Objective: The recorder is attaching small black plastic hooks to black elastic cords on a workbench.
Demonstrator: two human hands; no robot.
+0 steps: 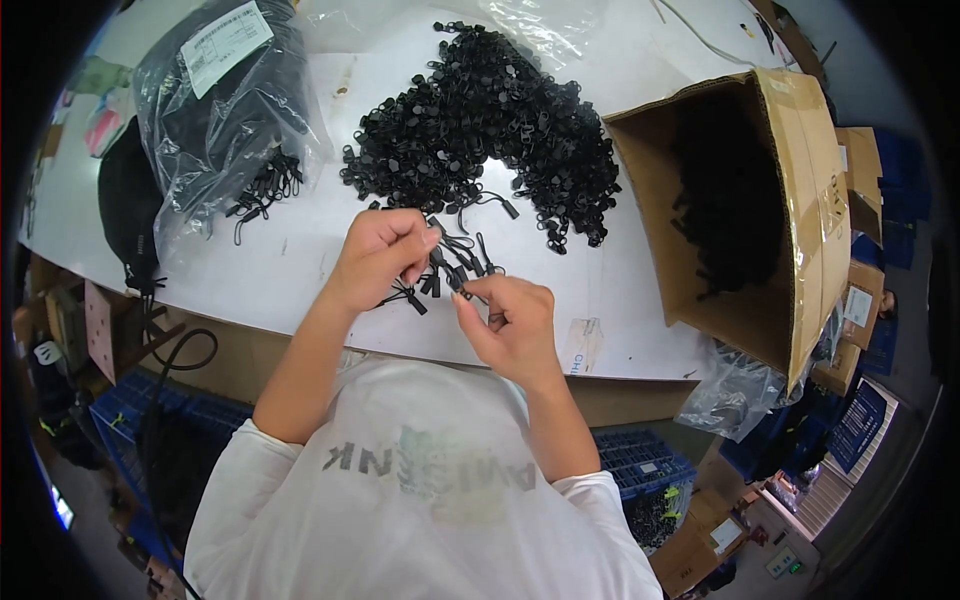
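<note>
My left hand (388, 253) is closed in a pinch, with a black cord pull (436, 256) at its fingertips. Just to the right and nearer me, my right hand (512, 318) pinches a small black plastic piece (461, 288) between thumb and fingers; whether it joins the cord is too small to tell. Several black cord pulls (478, 262), looped cords with plastic ends, lie on the white table around both hands. Beyond them spreads a big heap of small black plastic clips (480, 120), curved like an arch.
A clear plastic bag (290, 100) of black goods and a black pouch (128, 205) lie at the left, beside more cord pulls (270, 182). An open cardboard box (812, 200) of black pieces lies tilted at the right. The table's front edge (620, 378) runs close to me.
</note>
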